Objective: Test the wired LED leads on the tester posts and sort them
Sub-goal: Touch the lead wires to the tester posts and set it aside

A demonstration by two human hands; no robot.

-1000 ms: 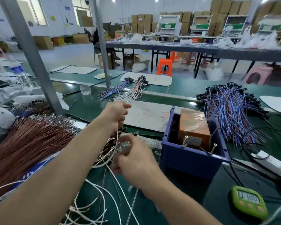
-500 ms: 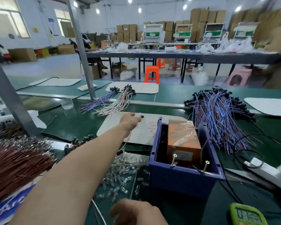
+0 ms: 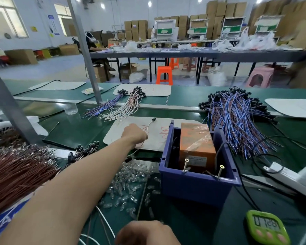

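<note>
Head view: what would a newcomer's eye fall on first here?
The outstretched left hand, mid-frame, pinching one white lead over the pale mat. To its right stands a blue bin holding an orange box; beyond that fans a bundle of blue wires, and copper-coloured wires fill the left edge.

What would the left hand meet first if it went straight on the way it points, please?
Probably the white mat under it, then the metal rail beyond; the left hand, pinching a white lead, is aimed there, though its height is unclear.

Green table (image 3: 78, 128); dark blue bin (image 3: 193, 188) at centre right; orange box (image 3: 196, 144) inside; lime-green timer (image 3: 267, 228) lower right; orange stool (image 3: 164, 75) upper centre.
</note>
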